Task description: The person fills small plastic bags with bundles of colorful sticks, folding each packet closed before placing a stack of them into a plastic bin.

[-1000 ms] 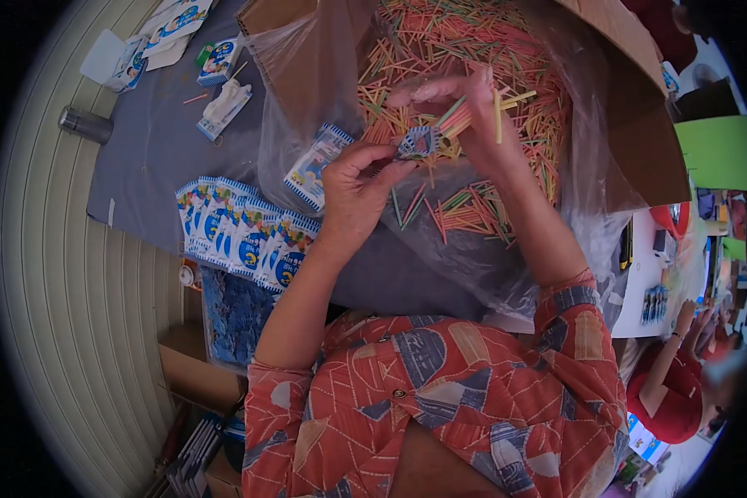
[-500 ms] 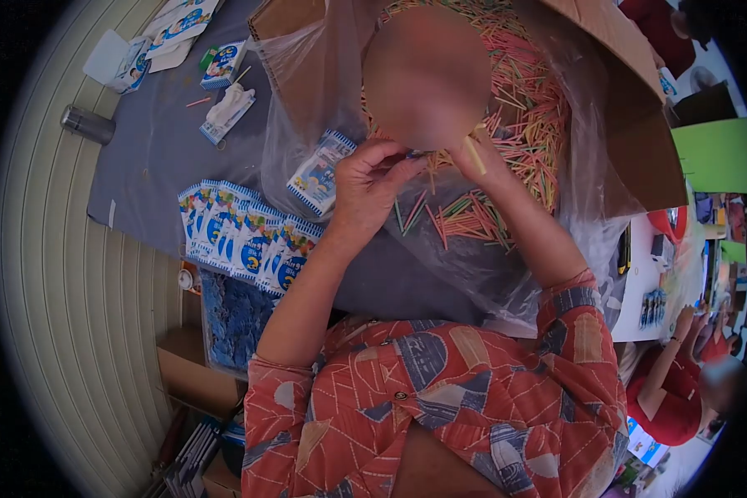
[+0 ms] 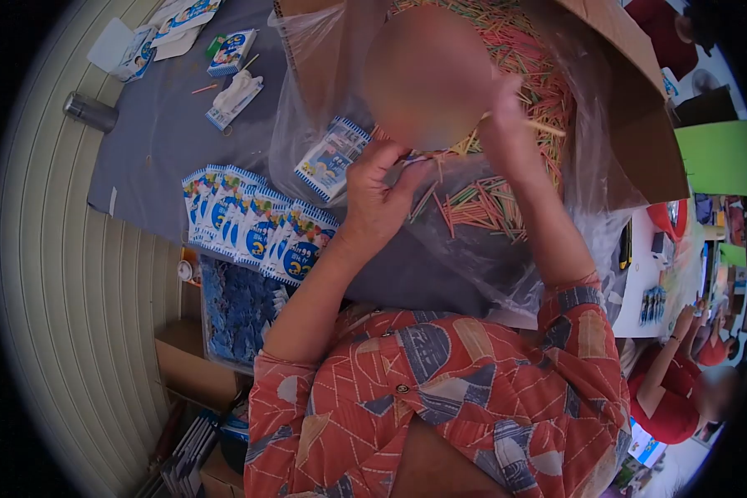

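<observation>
My left hand [image 3: 380, 189] is pinched, thumb against fingers, on a small blue-white packet [image 3: 415, 157], mostly hidden by the hand and a round blur. Held in my right hand [image 3: 509, 133], which is smeared by motion, is a pale yellow stick [image 3: 546, 128] jutting out to the right. Both hands are over the near edge of a plastic-lined cardboard box [image 3: 639, 141] full of thin coloured sticks [image 3: 548, 79]. A loose heap of sticks [image 3: 485, 207] lies on the plastic below my right hand. Just left of my left hand is a blue-and-white printed packet [image 3: 334, 159].
Overlapping printed packets [image 3: 257, 224] line the grey table's [image 3: 162, 149] near left edge, above a tub of blue pieces [image 3: 236, 311]. A tissue pack [image 3: 237, 98], a small box [image 3: 232, 51] and a metal flask [image 3: 90, 111] are farther back. Another person in red [image 3: 668, 398] sits at right.
My right hand has moved up and right with the yellow stick, which now points right. My left hand keeps its pinch. The view has shifted slightly.
</observation>
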### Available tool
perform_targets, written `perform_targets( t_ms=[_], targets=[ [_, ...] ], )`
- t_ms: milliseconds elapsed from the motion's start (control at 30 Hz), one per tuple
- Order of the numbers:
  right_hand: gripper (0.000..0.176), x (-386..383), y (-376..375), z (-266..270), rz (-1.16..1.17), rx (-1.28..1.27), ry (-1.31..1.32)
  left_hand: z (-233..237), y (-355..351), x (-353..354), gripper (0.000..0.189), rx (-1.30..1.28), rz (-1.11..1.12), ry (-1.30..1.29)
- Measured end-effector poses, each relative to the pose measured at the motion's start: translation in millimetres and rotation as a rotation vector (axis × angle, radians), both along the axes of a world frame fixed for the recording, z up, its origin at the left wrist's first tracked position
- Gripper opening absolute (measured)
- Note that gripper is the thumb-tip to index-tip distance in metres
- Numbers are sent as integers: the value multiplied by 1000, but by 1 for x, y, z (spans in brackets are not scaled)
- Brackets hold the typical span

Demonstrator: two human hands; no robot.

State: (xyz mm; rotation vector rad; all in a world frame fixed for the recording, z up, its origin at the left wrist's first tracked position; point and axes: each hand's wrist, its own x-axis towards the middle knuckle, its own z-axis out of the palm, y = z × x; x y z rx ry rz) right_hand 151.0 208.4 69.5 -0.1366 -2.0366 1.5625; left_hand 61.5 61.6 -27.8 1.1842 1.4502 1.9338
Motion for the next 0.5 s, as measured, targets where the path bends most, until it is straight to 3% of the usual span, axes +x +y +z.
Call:
perform_targets(
  t_ms=[33,100,133,200,233,300,333,400,500],
  targets=[
    [81,7,10,11,-74,-83,84,0,-5,-6,25,-27,54,130],
    [73,33,32,31,-210,165,69,8,-18,-11,24,-18,77,135],
    [73,46,41,33,-201,170,73,13,-25,-14,23,-3,90,142],
    [68,67,51,33,-229,680,-522,21,-39,-17,21,37,105,127],
    [68,74,48,24,-221,681,-522,24,-48,-16,20,73,111,109],
    [67,85,41,1,-407,1407,-837,26,-75,-17,21,63,121,106],
    [67,80,41,1,-392,1405,-836,25,-90,-16,21,51,124,106],
    [55,69,37,0,-126,907,-563,25,-124,-11,23,-66,237,212],
    [48,53,22,-10,-96,841,-544,22,-138,3,27,-192,376,461]
  ],
)
